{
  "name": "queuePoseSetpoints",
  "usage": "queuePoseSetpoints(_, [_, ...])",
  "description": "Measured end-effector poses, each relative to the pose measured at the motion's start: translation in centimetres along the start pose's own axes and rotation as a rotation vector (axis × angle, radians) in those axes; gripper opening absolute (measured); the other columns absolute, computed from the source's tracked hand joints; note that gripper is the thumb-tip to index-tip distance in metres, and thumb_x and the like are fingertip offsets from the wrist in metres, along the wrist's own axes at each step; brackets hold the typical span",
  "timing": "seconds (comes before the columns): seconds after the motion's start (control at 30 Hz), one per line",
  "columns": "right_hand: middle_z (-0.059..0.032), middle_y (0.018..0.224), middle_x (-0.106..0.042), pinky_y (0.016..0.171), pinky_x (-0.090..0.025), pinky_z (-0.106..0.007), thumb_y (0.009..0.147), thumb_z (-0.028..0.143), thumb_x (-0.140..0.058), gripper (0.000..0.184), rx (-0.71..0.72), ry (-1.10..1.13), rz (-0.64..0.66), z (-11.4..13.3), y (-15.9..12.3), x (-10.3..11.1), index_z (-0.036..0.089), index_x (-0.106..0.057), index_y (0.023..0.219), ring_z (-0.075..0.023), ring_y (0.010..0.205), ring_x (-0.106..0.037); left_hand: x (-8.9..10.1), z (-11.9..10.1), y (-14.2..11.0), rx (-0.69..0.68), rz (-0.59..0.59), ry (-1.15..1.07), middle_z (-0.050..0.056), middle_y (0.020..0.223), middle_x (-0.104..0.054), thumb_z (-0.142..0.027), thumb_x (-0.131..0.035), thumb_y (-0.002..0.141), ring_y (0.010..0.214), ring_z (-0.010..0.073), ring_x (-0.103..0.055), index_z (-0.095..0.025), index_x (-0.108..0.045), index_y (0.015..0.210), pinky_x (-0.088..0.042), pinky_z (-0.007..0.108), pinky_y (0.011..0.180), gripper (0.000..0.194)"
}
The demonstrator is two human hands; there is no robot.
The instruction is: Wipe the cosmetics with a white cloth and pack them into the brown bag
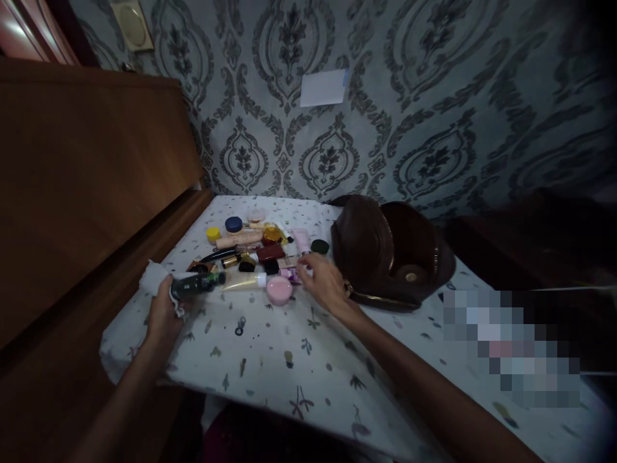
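My left hand [161, 315] is closed around a dark green bottle [190, 286] held on its side, its neck pointing right. A crumpled white cloth or tissue [155, 276] is in the same hand. My right hand [322, 280] reaches over the right side of a spread of cosmetics, fingers bent and slightly apart. Just by its fingertips lie a pink tube [301, 240] and a small purple-and-white packet [290, 275]; whether they touch is unclear. Closest in front are a round pink jar [279, 291] and a clear yellowish tube with a white cap [243, 281].
A brown bag [369, 247] lies gaping right of the cosmetics. Behind them are a blue-lidded jar [234, 224], a yellow-lidded pot [213, 234] and a dark green lid [319, 247]. A wooden cabinet [96, 193] borders the patterned tablecloth [260, 360] on the left.
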State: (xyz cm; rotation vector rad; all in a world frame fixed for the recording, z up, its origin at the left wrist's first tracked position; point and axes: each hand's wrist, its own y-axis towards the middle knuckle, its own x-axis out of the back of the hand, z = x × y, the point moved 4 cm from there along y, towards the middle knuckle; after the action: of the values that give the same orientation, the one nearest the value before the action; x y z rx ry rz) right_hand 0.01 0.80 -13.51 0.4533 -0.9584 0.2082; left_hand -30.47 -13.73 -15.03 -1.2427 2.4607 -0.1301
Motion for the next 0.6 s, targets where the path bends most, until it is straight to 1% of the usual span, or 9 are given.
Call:
queuePoseSetpoints(0.07, [-0.0168, 0.124, -0.061, 0.095, -0.044, -0.039, 0.092, 0.026, -0.05, 0.037, -0.077, -0.109, -0.098, -1.6, 1.9, 0.1, 0.014, -0.064, 0.124, -0.0299, 0.115, -0.055, 0.3, -0.7, 1.2, -0.043, 0.01, -0.047, -0.009, 0.048, -0.041, -0.039, -0.065, 0.073, 0.037, 0.0068, -0.033, -0.022, -0.043, 0.066, -0.029, 0.019, 0.034, 0.029])
queuePoseSetpoints(0.13, [-0.0195, 0.141, -0.049, 0.099, -0.042, -0.043, 0.09, 0.026, -0.053, 0.05, -0.237, -0.142, -0.12, -3.4, 3.8, -0.6, 0.014, -0.054, 0.139, -0.0332, 0.123, -0.05, 0.7, -1.5, 2.8, -0.091, -0.045, -0.047, -0.008, 0.052, -0.046, -0.038, -0.063, 0.076, 0.039, 0.0074, -0.037, -0.021, -0.047, 0.069, -0.031, 0.019, 0.035, 0.025])
queuePoseSetpoints(0.17, [-0.0198, 0.145, -0.047, 0.101, -0.041, -0.044, 0.09, 0.025, -0.053, 0.053, -0.29, -0.131, -0.115, -4.1, 4.7, -1.1, 0.014, -0.051, 0.142, -0.0337, 0.125, -0.049, 0.9, -1.8, 3.7, -0.109, -0.082, -0.037, -0.007, 0.054, -0.049, -0.038, -0.063, 0.078, 0.039, 0.0078, -0.04, -0.021, -0.049, 0.071, -0.033, 0.019, 0.035, 0.023])
queuePoseSetpoints(0.23, [-0.0192, 0.142, -0.05, 0.101, -0.041, -0.045, 0.091, 0.023, -0.052, 0.051, -0.325, -0.104, -0.103, -5.0, 6.1, -2.2, 0.015, -0.054, 0.141, -0.0341, 0.124, -0.05, 0.9, -2.4, 5.6, -0.148, -0.125, -0.016, -0.005, 0.059, -0.055, -0.036, -0.062, 0.08, 0.043, 0.0087, -0.046, -0.019, -0.052, 0.077, -0.038, 0.019, 0.039, 0.02])
queuePoseSetpoints(0.33, [-0.0173, 0.128, -0.061, 0.1, -0.043, -0.044, 0.091, 0.021, -0.051, 0.04, -0.301, -0.068, -0.107, -5.6, 7.3, -3.1, 0.016, -0.065, 0.128, -0.0327, 0.118, -0.054, 0.5, -2.7, 8.3, -0.208, -0.116, 0.048, -0.003, 0.065, -0.059, -0.035, -0.065, 0.077, 0.05, 0.0104, -0.054, -0.018, -0.056, 0.081, -0.048, 0.022, 0.049, 0.02])
queuePoseSetpoints(0.4, [-0.016, 0.12, -0.064, 0.1, -0.043, -0.043, 0.088, 0.018, -0.053, 0.036, -0.276, -0.04, -0.117, -6.1, 7.5, -3.4, 0.016, -0.069, 0.12, -0.0301, 0.114, -0.057, 0.3, -2.4, 9.8, -0.243, -0.086, 0.125, -0.003, 0.063, -0.058, -0.037, -0.07, 0.071, 0.054, 0.0126, -0.057, -0.017, -0.059, 0.08, -0.051, 0.025, 0.055, 0.025])
queuePoseSetpoints(0.47, [-0.0139, 0.116, -0.065, 0.101, -0.044, -0.04, 0.086, 0.016, -0.054, 0.035, -0.242, -0.003, -0.127, -6.7, 7.5, -3.5, 0.016, -0.07, 0.116, -0.0268, 0.111, -0.059, 0.4, -2.0, 11.1, -0.28, -0.047, 0.22, -0.003, 0.061, -0.057, -0.041, -0.072, 0.066, 0.058, 0.0154, -0.06, -0.016, -0.061, 0.079, -0.052, 0.027, 0.059, 0.03])
queuePoseSetpoints(0.6, [-0.0111, 0.113, -0.065, 0.094, -0.048, -0.036, 0.084, 0.021, -0.055, 0.039, -0.193, 0.069, -0.155, -7.7, 7.3, -3.9, 0.016, -0.067, 0.121, -0.0229, 0.103, -0.061, 0.5, -1.9, 13.0, -0.387, 0.055, 0.431, 0.0, 0.066, -0.063, -0.05, -0.073, 0.06, 0.07, 0.0201, -0.064, -0.015, -0.065, 0.081, -0.053, 0.029, 0.067, 0.041])
